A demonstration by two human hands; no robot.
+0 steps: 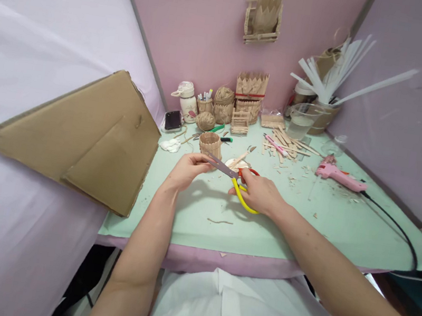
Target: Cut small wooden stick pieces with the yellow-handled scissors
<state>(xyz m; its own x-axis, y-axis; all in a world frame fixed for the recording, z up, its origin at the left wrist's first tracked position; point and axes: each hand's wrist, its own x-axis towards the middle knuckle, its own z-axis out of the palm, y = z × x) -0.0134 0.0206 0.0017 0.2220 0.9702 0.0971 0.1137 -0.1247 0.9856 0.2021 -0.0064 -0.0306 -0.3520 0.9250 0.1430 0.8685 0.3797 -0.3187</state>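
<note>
In my right hand [264, 193] is a pair of scissors [226, 168] with one red and one yellow handle. Their blades point left over the table. My left hand [188, 171] is by the blade tips, thumb and fingers pinched together; what they hold, if anything, is too small to make out. Just behind the blades stands a small round cup of wooden sticks [210, 144]. A white round piece with wooden bits [238, 163] lies behind the scissors, partly hidden. A short piece of twine [219, 221] rests on the table in front of my hands.
A pink glue gun [340, 176] with a black cord lies right. Loose wooden sticks [283, 142] and a pink cutter [275, 145] lie behind. Twine balls [205, 121], a white bottle [187, 102] and a plastic cup [300, 123] stand at the back. Cardboard [90, 133] leans left.
</note>
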